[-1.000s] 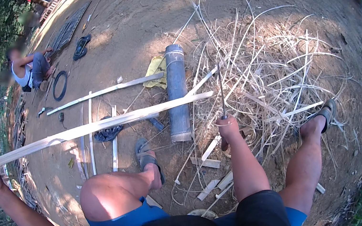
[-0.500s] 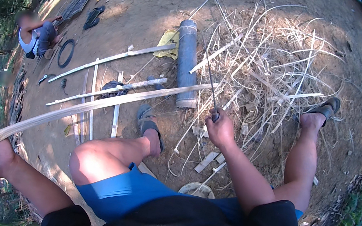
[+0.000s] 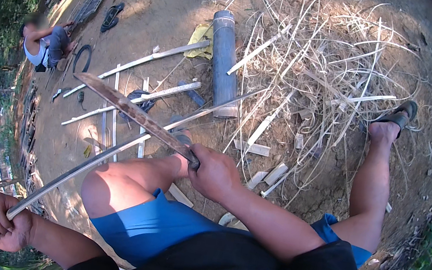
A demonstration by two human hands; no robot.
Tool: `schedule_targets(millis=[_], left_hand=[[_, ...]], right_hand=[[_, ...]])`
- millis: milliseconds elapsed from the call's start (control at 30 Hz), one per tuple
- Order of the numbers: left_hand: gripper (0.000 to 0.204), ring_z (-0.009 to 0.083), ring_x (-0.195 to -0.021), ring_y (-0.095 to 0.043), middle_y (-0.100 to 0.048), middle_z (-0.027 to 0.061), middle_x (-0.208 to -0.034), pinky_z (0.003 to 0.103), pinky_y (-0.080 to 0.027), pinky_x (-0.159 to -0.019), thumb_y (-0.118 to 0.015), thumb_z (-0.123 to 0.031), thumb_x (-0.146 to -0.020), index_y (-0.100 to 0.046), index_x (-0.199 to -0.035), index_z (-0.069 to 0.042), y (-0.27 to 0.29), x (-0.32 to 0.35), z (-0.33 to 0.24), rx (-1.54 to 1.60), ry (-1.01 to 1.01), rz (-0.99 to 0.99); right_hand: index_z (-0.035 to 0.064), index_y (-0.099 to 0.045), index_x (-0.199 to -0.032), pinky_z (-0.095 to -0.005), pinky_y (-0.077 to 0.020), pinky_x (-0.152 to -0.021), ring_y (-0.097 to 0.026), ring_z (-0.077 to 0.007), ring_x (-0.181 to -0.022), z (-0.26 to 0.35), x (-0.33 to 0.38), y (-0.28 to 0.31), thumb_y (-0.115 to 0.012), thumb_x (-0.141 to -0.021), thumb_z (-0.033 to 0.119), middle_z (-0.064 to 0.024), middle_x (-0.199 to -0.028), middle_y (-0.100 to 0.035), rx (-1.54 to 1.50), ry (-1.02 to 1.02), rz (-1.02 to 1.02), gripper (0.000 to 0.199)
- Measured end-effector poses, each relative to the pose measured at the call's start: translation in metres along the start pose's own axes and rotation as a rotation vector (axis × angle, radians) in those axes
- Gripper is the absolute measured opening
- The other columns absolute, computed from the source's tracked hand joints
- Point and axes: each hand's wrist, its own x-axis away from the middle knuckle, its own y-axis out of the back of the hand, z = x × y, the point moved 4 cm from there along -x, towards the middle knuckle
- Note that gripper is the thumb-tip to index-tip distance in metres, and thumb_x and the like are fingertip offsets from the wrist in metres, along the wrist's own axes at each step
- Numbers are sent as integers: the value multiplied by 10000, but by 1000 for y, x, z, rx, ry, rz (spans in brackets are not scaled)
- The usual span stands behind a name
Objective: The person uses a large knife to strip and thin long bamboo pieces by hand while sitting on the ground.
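Note:
My left hand (image 3: 7,223) is wrapped around the near end of a long, narrow bamboo strip (image 3: 79,174). The strip slants up and to the right, its far end over the bamboo tube's lower part. In my right hand (image 3: 217,176) is the handle of a long knife (image 3: 128,107) with a brown-stained blade. Pointing up and left, the blade crosses the strip above my bent left knee. Whether blade and strip touch, I cannot tell. A thick dark bamboo tube (image 3: 224,55) lies on the ground ahead.
Thin bamboo shavings (image 3: 331,68) are heaped right of the tube. Pale strips (image 3: 142,64) lie crossed on the left, near a yellow sheet (image 3: 201,40). Short bamboo pieces (image 3: 275,174) lie close in front of me. Another person (image 3: 44,44) sits at the far left by a black ring (image 3: 82,59).
The knife has swung from over the shavings to the left, across the strip. My left hand has moved lower and slightly right; the strip now shows a narrower side.

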Motion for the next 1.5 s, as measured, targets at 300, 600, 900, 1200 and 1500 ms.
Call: schedule_targets(millis=[300, 600, 900, 1200, 1500], left_hand=[[445, -17, -315, -311, -373, -98, -410, 107, -258, -294, -514, -445, -897, -394, -567, -171, -23, 2, 6, 122, -10, 31], [397, -34, -329, -339, -425, -108, -429, 96, -282, -306, -556, -376, -884, -394, -585, -171, -39, 3, 8, 105, -32, 126], [397, -34, -334, -345, -435, -110, -448, 98, -290, -320, -602, -357, -876, -408, -584, -171, -37, 14, 4, 96, -20, 109], [331, -30, -340, -313, -403, -116, -471, 112, -278, -304, -650, -175, -859, -416, -625, -168, -53, 34, 13, 177, -93, 120], [383, 15, -352, -332, -407, -63, -499, 147, -273, -300, -642, -315, -908, -415, -651, -145, -46, 47, 0, 49, -61, 94]], right_hand=[[64, -575, -1057, -493, -506, -764, -637, -416, -852, -41, 0, 6, -598, -805, 167, -229, -882, -652, -149, -190, -46, 274], [65, -550, -1074, -483, -518, -673, -637, -406, -760, 74, 38, 8, -664, -766, 137, -196, -823, -643, -388, 414, -31, 337], [46, -574, -1005, -461, -500, -677, -635, -401, -761, 18, 34, -14, -632, -805, 142, -203, -797, -637, -193, -6, -39, 230], [37, -597, -960, -299, -422, -568, -520, -125, -586, -33, 38, -14, -629, -819, 117, -38, -670, -563, -403, -240, -118, 166], [41, -591, -946, -279, -393, -541, -487, -85, -570, -14, 54, -8, -651, -845, 145, -8, -649, -550, -460, -235, -134, 156]])
